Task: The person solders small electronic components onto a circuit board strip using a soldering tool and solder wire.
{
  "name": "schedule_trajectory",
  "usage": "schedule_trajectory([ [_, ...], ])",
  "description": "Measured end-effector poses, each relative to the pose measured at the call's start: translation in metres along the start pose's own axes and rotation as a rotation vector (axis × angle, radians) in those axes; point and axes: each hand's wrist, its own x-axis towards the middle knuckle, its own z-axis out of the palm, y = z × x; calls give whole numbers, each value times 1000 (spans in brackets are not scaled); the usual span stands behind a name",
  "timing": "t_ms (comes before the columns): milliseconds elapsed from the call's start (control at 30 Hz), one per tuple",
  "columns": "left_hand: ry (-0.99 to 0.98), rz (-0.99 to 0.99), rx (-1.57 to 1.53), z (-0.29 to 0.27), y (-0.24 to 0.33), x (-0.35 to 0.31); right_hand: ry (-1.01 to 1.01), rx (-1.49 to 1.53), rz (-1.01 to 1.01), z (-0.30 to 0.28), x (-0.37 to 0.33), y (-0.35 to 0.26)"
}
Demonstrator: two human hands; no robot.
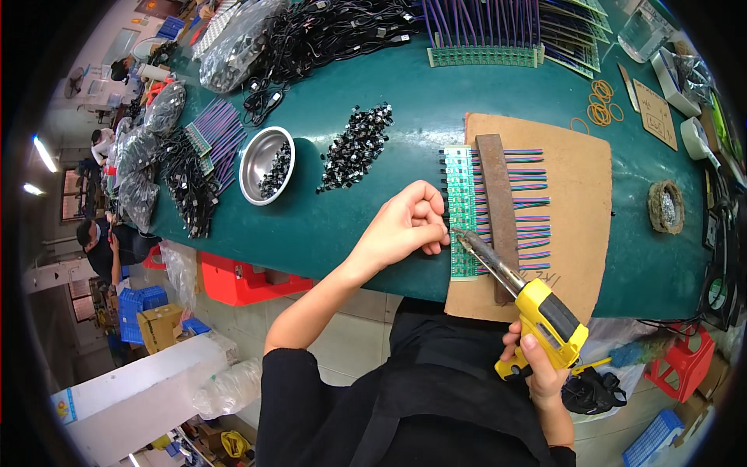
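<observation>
My right hand (pixel 538 364) is wrapped round the grip of a yellow and black soldering gun (pixel 551 317). Its metal tip meets or hovers just over a green circuit board panel (pixel 462 183), near the panel's left edge. At that edge my left hand (pixel 411 222) is closed in a pinch; whatever its fingertips hold is hidden. Small black components (pixel 444 173) line the upper part of the same edge. Purple, blue and black wires (pixel 533 232) run rightward from the panel. Across them lies a brown metal bar (pixel 492 167), on a cardboard sheet (pixel 580 202).
Left of the panel are a loose pile of black components (pixel 356 148) and a steel bowl (pixel 246 173) with more. Wired boards (pixel 486 56) and black cables (pixel 334 39) lie at the back. Rubber bands (pixel 601 105) and a round coil-like holder (pixel 666 207) lie right.
</observation>
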Motion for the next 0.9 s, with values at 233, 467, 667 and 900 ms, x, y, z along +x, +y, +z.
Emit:
schedule_trajectory([
  [233,-7,7,-15,-1,0,-1,5,19,15,-5,-3,2],
  [467,-8,21,-3,-2,-3,0,11,-25,7,-3,-4,2],
  [667,6,23,7,0,-4,-1,14,-3,9,-5,-4,0],
  [900,1,35,5,0,-5,-1,23,-1,-24,-1,-7,2],
])
